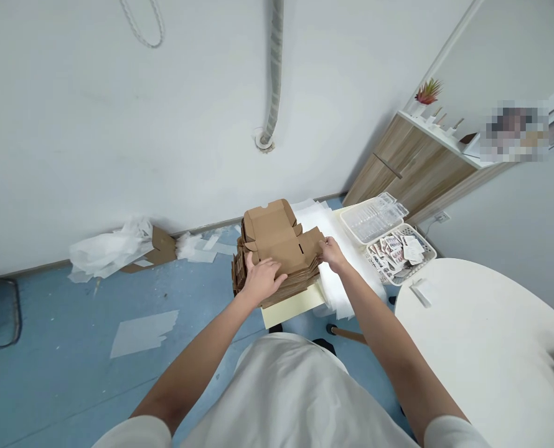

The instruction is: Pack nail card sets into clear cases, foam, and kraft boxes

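A stack of flat brown cardboard box blanks [277,261] lies on a small pale yellow table [291,306] in front of me. My left hand [259,278] rests palm down on the near left part of the top blank, fingers spread. At the blank's right edge my right hand [332,253] pinches a flap between thumb and fingers. The top blank's far flaps [270,219] stick up a little.
White foam sheets [337,274] lie right of the stack. Beyond them stand a clear plastic tray [373,218] and a white basket [401,252] of small packets. A white round table [482,336] is at my right. Paper scraps and a plastic bag [106,252] litter the blue floor by the wall.
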`<state>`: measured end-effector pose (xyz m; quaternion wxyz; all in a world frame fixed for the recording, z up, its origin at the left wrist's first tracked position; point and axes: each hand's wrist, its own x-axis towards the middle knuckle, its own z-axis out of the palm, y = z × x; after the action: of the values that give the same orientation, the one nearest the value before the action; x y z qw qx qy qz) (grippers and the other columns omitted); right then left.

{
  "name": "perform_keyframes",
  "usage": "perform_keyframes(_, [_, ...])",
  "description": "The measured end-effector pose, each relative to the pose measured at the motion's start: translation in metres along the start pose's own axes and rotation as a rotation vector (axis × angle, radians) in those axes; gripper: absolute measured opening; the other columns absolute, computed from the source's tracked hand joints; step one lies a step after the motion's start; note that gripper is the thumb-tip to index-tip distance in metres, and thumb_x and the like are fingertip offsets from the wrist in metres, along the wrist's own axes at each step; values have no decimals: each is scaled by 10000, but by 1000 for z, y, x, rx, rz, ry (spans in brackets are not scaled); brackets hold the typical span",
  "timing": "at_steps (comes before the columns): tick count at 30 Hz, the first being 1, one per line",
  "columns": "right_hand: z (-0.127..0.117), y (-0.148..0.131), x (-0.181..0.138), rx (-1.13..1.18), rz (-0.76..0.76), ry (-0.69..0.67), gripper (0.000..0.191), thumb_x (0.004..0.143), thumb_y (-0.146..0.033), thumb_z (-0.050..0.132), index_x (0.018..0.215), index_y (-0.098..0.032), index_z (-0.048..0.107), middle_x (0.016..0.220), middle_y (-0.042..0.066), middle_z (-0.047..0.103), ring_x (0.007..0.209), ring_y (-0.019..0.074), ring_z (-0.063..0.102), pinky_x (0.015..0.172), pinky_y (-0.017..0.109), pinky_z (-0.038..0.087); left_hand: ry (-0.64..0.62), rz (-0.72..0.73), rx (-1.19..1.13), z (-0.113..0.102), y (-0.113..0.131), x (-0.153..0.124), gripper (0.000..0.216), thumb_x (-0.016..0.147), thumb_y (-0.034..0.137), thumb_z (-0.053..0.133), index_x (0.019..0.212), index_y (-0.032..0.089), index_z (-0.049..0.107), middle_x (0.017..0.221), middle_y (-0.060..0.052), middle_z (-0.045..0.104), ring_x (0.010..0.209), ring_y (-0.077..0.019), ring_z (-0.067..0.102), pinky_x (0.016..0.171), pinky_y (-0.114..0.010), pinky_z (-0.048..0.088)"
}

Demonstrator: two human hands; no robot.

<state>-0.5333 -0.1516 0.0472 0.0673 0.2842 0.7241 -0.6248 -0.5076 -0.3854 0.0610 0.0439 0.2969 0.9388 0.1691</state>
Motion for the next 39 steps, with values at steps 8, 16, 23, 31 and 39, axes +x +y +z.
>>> perform_keyframes(8, [-6,-8,-44,-665,-513,256,294,770,-387,448,988,-190,431,1005,91,561,902,212,537,752,333,408,-38,129,40,15,-5,13,285,852,243,311,765,164,571,765,-74,622,721,-182,573,780,-344,363])
perform_keyframes(16, [5,-28,-47,-590,-201,3,752,723,-597,437,1297,-172,200,907,81,623,661,188,600,638,305,417,271,60,-22,4,4,8,233,848,205,318,854,199,551,862,-42,619,850,-167,547,992,-426,183])
perform_keyframes(23, [5,-29,-56,-681,-260,-33,1138,611,-484,635,1329,-136,-177,901,68,626,798,225,592,663,308,410,287,-37,-114,5,7,2,196,839,221,346,829,211,542,859,-27,626,874,-175,537,1008,-483,130])
perform_keyframes(31, [3,-6,-70,-937,-260,155,1061,612,-319,661,1353,-226,-93,1133,139,518,865,267,567,639,316,391,329,-18,-123,-1,9,3,178,817,201,376,793,215,552,855,-33,630,932,-188,527,1011,-523,64])
perform_keyframes(39, [-21,-26,-61,-461,-258,99,874,694,-506,514,1362,-183,51,1129,113,541,856,189,575,713,303,429,412,33,-111,-6,18,0,166,788,172,410,753,215,566,807,-19,642,974,-196,518,1011,-541,-22])
